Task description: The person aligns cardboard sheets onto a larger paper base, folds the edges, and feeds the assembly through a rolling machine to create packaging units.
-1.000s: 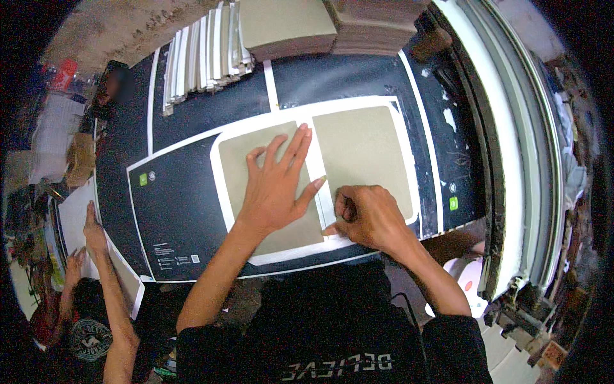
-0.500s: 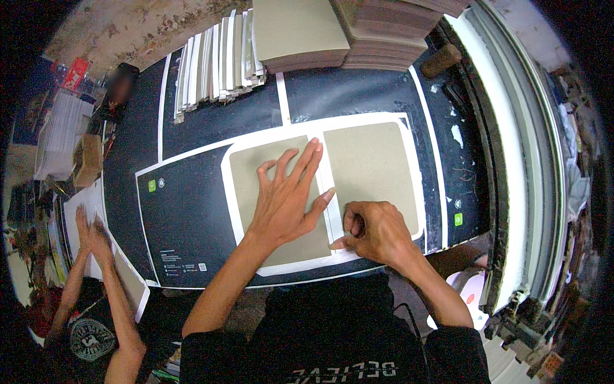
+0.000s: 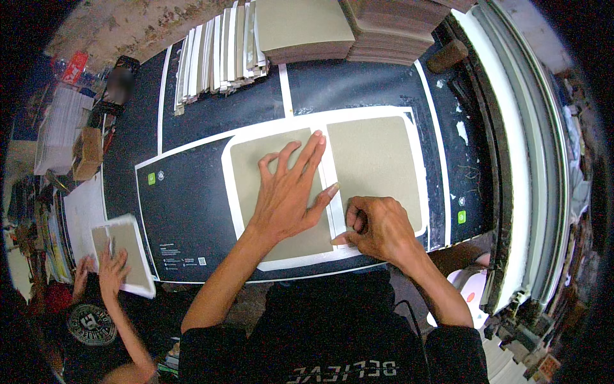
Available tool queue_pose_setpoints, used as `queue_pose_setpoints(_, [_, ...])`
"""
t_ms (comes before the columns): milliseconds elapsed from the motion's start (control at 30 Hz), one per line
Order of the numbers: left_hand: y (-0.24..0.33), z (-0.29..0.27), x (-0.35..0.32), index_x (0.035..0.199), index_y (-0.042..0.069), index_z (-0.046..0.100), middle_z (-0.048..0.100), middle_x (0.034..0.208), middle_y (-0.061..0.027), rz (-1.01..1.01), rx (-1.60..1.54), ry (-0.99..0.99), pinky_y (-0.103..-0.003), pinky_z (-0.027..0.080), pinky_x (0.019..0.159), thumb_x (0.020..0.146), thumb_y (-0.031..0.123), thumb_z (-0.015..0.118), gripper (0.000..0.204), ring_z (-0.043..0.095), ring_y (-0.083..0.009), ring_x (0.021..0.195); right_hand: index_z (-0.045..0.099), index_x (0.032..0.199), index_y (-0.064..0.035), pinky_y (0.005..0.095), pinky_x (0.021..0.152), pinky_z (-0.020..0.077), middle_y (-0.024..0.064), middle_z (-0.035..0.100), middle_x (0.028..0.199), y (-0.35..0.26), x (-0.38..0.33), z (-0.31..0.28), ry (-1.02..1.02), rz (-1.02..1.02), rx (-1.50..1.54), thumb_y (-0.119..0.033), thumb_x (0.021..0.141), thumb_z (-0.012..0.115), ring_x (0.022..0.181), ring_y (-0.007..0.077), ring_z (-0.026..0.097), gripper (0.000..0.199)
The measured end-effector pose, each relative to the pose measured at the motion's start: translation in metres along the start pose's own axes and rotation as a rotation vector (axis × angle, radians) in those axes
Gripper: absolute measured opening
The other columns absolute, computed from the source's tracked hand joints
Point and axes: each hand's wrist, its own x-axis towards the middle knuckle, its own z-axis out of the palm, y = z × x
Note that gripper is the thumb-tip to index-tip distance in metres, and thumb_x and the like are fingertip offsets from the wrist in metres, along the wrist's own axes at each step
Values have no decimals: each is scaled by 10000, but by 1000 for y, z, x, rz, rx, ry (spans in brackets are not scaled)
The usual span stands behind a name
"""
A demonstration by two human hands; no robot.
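On the black bench (image 3: 211, 121), your left hand (image 3: 288, 192) stays spread flat on the left grey board panel (image 3: 256, 173); your right hand's (image 3: 377, 227) grip now curls narrower, pressing the white paper strip (image 3: 332, 192).

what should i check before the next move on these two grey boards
1. Left hand flat on the left board, fingers spread: ok.
2. Right hand curled at the near end of the white strip between the boards: ok; whether it holds a tool: cannot tell.
3. Right board lying flat on the white sheet: ok.
4. White strip between boards even in width: ok, as far as the hands leave it visible.
5. White margin showing all round both boards: ok.
6. Another person's hands at far left, apart from this sheet: ok.
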Motion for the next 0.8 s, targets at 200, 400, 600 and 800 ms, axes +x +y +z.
queue_pose_setpoints(200, [-5,0,-2,1588,77,291,307,1648,-64,7,25,10,-564,251,1089,946,488,596,821,385,-340,1367,625,793,-74,498,688,536,148,696,761,-3,3,2,15,-8,-28,-285,689,899,766,398,695,361])
queue_pose_setpoints(400, [-4,3,-2,1553,26,336,352,1618,-107,26,25,76,-559,274,1079,967,547,531,808,410,-348,1347,635,751,-24,346,590,513,73,649,656,-2,-1,6,109,-62,-42,-212,636,954,591,203,632,387])
queue_pose_setpoints(600, [-7,2,-5,1531,3,363,355,1614,-107,51,-40,132,-554,279,1073,969,519,542,784,415,-349,1325,606,736,-58,417,601,501,106,633,639,-1,1,10,96,-64,27,-192,658,923,607,311,659,353])
queue_pose_setpoints(800, [-5,4,-4,1530,7,369,354,1614,-102,37,-54,117,-555,279,1074,970,515,542,776,411,-346,1329,603,741,-65,418,601,507,103,643,648,1,-1,8,85,-38,43,-237,648,940,612,312,665,389])
